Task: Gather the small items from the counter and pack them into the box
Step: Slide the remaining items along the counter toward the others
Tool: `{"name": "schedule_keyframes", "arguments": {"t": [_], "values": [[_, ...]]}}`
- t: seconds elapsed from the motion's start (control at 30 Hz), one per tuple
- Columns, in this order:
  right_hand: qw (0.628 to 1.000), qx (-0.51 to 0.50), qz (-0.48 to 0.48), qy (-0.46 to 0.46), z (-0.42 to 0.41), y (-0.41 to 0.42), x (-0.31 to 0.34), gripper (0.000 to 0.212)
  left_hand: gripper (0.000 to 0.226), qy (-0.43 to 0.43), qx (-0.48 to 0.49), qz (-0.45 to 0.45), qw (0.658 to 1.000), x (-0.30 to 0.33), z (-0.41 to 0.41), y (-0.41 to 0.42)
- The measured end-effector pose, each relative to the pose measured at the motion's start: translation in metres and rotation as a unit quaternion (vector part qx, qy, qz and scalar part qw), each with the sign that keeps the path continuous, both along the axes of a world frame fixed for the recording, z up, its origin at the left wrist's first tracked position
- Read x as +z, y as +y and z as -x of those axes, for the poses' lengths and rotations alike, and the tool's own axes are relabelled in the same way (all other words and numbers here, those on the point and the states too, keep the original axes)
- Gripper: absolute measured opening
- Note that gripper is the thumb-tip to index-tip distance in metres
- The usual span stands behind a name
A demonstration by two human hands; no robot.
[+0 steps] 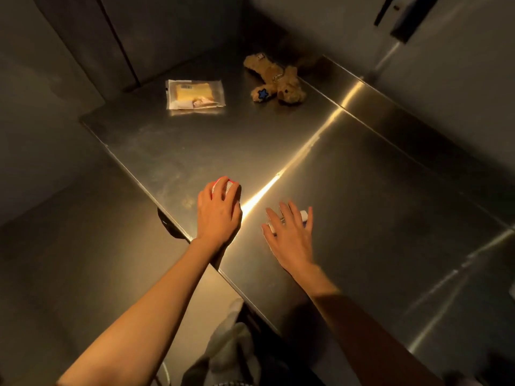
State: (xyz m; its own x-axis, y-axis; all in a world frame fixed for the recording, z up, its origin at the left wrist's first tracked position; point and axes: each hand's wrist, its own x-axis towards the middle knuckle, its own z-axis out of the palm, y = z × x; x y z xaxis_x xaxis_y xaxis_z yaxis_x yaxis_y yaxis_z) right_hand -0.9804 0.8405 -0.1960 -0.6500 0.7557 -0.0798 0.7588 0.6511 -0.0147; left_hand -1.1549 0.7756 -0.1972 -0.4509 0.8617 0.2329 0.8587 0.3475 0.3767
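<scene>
On the steel counter (362, 190), my left hand (218, 213) lies over a small red and white item (226, 185) near the front left edge, fingers curled round it. My right hand (289, 232) hovers with spread, straight fingers over a small white item (303, 216), which is mostly hidden under the fingers. Farther back lie a clear plastic packet (195, 94) with a yellow card inside and a brown teddy bear (276, 79) with a blue star on its paw. No box is in view.
The counter's left edge runs diagonally from the back left to the front, with dark floor beyond it. A raised steel ledge (404, 112) and a wall bound the right side. A dark handle (395, 20) hangs at the top right.
</scene>
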Motion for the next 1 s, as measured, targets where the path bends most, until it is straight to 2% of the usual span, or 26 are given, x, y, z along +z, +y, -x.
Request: {"name": "schedule_keyframes", "arguments": {"t": [0.23, 0.5, 0.6, 0.77, 0.87, 1.0], "values": [[0.998, -0.049, 0.027, 0.008, -0.106, -0.031, 0.006, 0.061, 0.038, 0.006, -0.068, 0.036, 0.997, -0.005, -0.106, -0.016], [0.997, -0.078, 0.009, 0.011, -0.214, -0.063, 0.006, 0.046, 0.049, 0.015, -0.135, 0.095, 0.986, -0.011, -0.225, -0.038], [0.995, -0.087, 0.04, -0.004, -0.251, -0.07, 0.01, 0.051, 0.049, 0.009, -0.163, 0.091, 0.982, -0.009, -0.27, -0.043], [0.994, -0.102, 0.041, -0.01, -0.31, -0.075, 0.014, 0.051, 0.046, -0.007, -0.197, 0.058, 0.979, -0.004, -0.337, -0.043], [0.99, -0.141, 0.029, -0.003, -0.344, -0.072, 0.02, 0.055, 0.045, -0.016, -0.216, 0.051, 0.975, -0.002, -0.371, -0.038], [0.98, -0.188, 0.06, 0.001, -0.384, -0.072, 0.025, 0.052, 0.047, -0.024, -0.249, 0.049, 0.967, -0.001, -0.409, -0.03]]}}
